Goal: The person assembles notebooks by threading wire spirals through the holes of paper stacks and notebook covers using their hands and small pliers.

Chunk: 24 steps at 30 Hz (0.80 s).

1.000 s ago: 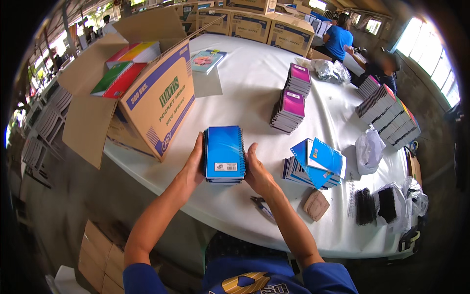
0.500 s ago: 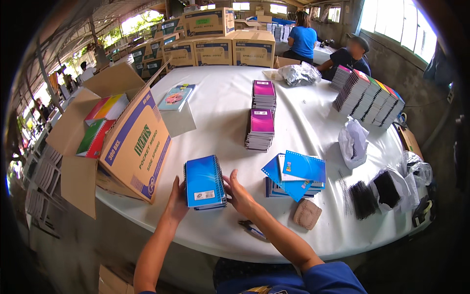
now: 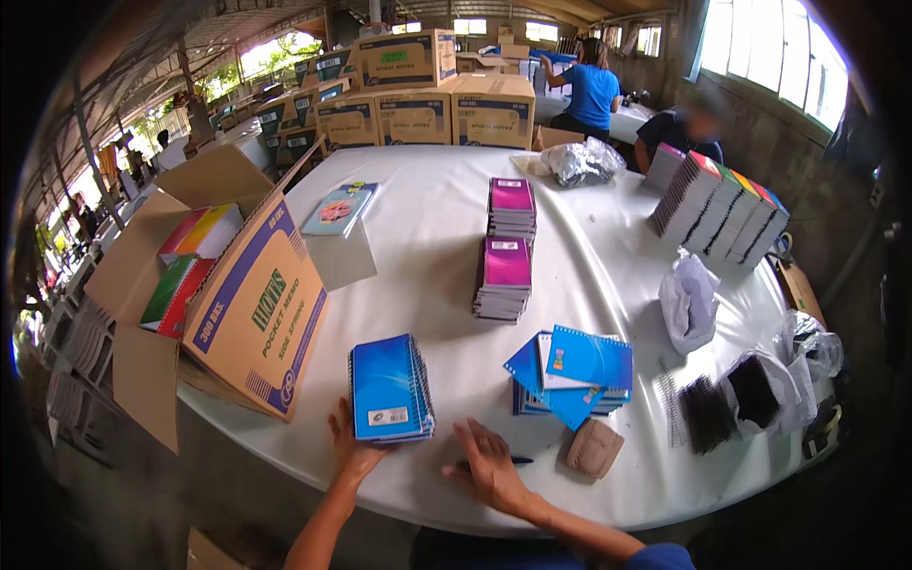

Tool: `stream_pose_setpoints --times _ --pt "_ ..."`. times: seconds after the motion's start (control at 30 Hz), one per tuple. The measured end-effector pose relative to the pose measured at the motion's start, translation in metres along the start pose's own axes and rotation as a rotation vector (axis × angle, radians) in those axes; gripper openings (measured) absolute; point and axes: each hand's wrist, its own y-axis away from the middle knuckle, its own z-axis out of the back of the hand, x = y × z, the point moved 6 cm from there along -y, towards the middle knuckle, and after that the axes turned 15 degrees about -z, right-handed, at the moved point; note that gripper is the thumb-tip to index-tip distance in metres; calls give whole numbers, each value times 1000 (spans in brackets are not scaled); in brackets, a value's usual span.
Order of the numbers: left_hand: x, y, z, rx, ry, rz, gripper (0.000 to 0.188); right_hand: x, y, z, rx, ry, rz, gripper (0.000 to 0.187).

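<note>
A stack of blue spiral notebooks [image 3: 389, 385] lies on the table in front of me. My left hand [image 3: 353, 445] is against its near left corner, fingers stretched along the side and partly hidden by the stack. To the right of the stack, my right hand [image 3: 492, 467] is low over the tabletop with its fingers apart. Beneath it lies a small hand tool with a dark handle [image 3: 522, 461], mostly covered by the hand. Further right sits a pile of loose blue punched covers [image 3: 591, 357], with a brown folded pouch [image 3: 596, 448] just nearer.
At the left, an open carton [image 3: 261, 309] contains colourful notebooks. Purple notebook stacks [image 3: 505, 261] stand mid-table on the white-covered table [image 3: 418, 247]. At right are plastic bags [image 3: 689, 302], black wire spirals [image 3: 708, 413] and tall notebook stacks [image 3: 717, 204]. Two people sit beyond.
My right hand has left the notebook stack's right side and come down over the hand tool. My left hand has slid to the stack's near corner. The view has tilted up slightly.
</note>
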Motion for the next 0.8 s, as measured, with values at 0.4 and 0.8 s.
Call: stream_pose_setpoints --times 0.4,0.8 --pt "16 -67 -20 39 170 2 100 -47 49 18 -20 375 45 46" --pt "38 -280 -37 85 153 -43 102 -51 39 20 -73 195 118 63"
